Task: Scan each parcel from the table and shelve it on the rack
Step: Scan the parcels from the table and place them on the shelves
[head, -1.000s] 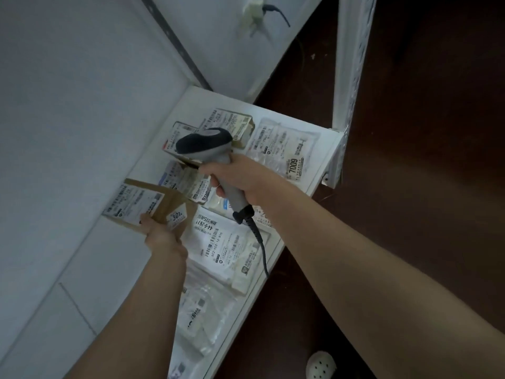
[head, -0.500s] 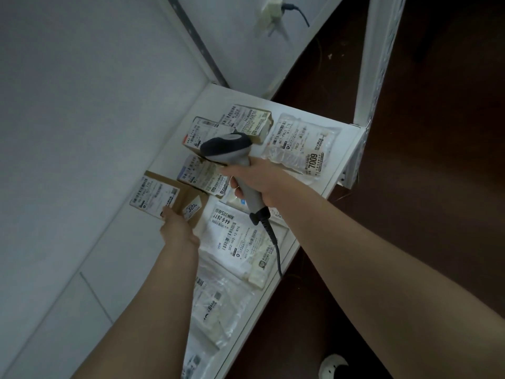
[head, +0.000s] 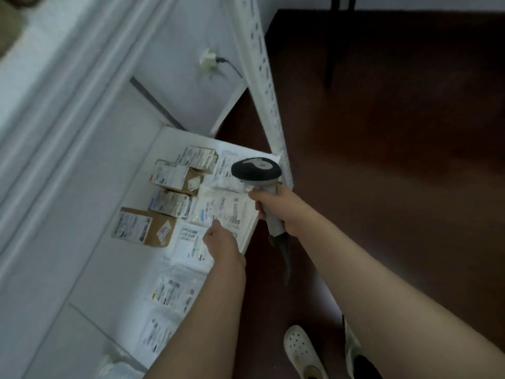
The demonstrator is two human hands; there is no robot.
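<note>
A brown cardboard parcel (head: 143, 227) with a white label lies flat on the white rack shelf (head: 109, 272), beside several other labelled boxes and white mailer bags. My left hand (head: 218, 239) hovers over the mailer bags to the parcel's right, apart from it, fingers loosely curled and holding nothing. My right hand (head: 276, 206) grips the handle of a grey and black barcode scanner (head: 257, 170) above the shelf's front right corner. The scanner's cable hangs below my hand.
A white perforated rack post (head: 262, 77) rises at the shelf's right corner. An upper shelf edge (head: 71, 86) runs diagonally at left. A wall socket (head: 207, 60) with a plug sits behind. Dark floor lies right, with my white clogs (head: 303, 351) at the bottom.
My left hand has let go of the brown parcel, which now lies on the shelf, and drawn back to the right. The scanner has moved right, and the view has pulled back.
</note>
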